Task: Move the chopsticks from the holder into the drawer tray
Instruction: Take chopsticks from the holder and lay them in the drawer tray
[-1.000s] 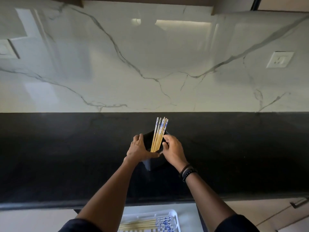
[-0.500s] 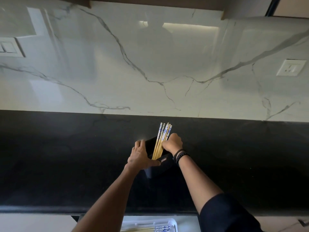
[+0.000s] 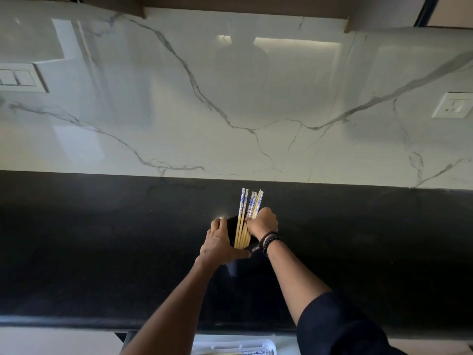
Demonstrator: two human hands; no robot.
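1. Glossy black square holder (image 3: 239, 263) is sitting mid-frame on the polished black stone counter (image 3: 102, 252).
2. About six slim bamboo chopsticks (image 3: 247, 213) with blue-white patterned tops are standing in it.
3. Left hand (image 3: 221, 245) is gripping the holder's wall.
4. Right hand (image 3: 263, 221) is closing its fingers round the bundle.
5. White plastic tray (image 3: 266, 345) is showing at the bottom edge.

Under your hands runs a black stone countertop (image 3: 102, 252), dark and glossy, meeting a white marble backsplash along its far edge. Only one thing stands on it: the black chopstick holder (image 3: 245, 262), between your two hands, roughly mid-depth on the counter. To either side of your hands the surface is plain black stone.
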